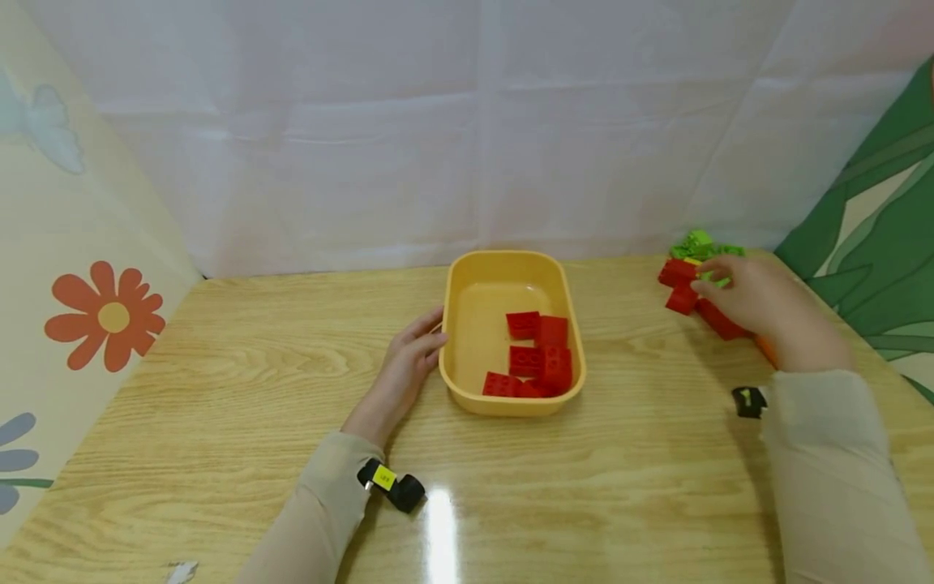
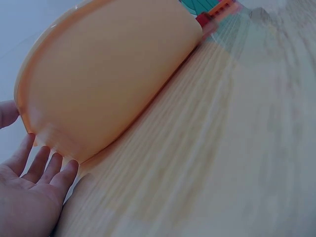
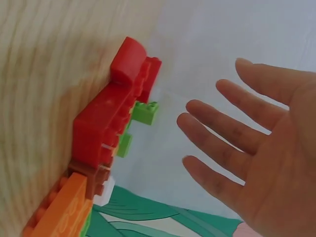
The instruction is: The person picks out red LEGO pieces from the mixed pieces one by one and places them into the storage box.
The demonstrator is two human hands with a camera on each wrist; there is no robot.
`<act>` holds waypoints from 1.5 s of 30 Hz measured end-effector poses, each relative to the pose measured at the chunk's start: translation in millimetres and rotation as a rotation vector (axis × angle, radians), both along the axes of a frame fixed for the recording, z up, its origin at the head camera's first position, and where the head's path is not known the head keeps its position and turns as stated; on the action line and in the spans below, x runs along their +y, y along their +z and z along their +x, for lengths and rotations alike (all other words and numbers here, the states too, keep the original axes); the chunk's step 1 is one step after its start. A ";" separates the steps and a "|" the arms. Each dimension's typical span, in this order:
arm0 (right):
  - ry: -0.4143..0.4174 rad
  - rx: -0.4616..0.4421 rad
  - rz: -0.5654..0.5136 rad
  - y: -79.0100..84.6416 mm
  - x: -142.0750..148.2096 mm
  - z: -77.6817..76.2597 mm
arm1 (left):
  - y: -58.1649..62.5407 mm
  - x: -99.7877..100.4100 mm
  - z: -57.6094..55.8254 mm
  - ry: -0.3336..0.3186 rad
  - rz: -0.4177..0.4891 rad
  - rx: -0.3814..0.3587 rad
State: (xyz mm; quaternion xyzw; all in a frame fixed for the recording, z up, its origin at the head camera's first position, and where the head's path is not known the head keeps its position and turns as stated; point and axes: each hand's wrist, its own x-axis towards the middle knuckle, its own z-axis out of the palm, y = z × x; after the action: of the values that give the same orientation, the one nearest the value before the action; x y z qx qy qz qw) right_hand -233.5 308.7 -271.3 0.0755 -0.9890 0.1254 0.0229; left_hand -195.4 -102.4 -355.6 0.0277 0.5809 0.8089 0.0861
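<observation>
A yellow bin (image 1: 460,393) stands mid-table with several red toy bricks (image 1: 554,369) gathered at its right and front. My left hand (image 1: 404,361) touches the bin's left side; in the left wrist view its straight fingertips (image 2: 71,165) rest against the outer wall, thumb near the rim. At the right, my right hand (image 1: 751,296) hovers over a pile of bricks. Its fingers (image 3: 217,136) are spread and hold nothing in the right wrist view. Below them lie a long red brick (image 3: 101,118), a curved red brick (image 3: 129,60) and an orange brick (image 3: 61,207).
Green bricks (image 1: 704,243) lie at the back right by the white cloth backdrop (image 1: 350,162). A brown brick (image 3: 91,173) sits between the long red and orange ones. Decorated panels border both sides. A silvery scrap (image 1: 182,572) is at the table's front left.
</observation>
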 end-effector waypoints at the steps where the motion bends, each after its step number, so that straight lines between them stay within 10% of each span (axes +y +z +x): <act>1: -0.002 -0.012 0.001 -1.1 1.6 -0.7 | -0.2 -0.3 -0.2 -0.001 -0.004 0.001; 13: -0.044 -0.169 0.026 -13.8 19.6 -4.2 | 0.0 1.0 -0.7 0.003 0.028 -0.005; 45: -0.039 -0.196 0.093 -30.1 21.2 -5.8 | 0.8 4.5 0.3 0.007 0.039 0.009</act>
State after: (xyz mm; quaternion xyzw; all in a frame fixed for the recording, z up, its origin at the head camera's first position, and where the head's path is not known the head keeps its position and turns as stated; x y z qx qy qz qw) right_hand -239.4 329.9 -301.3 0.0445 -0.9925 0.0856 -0.0749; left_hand -195.1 -97.9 -354.8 0.0309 0.5654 0.8203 0.0802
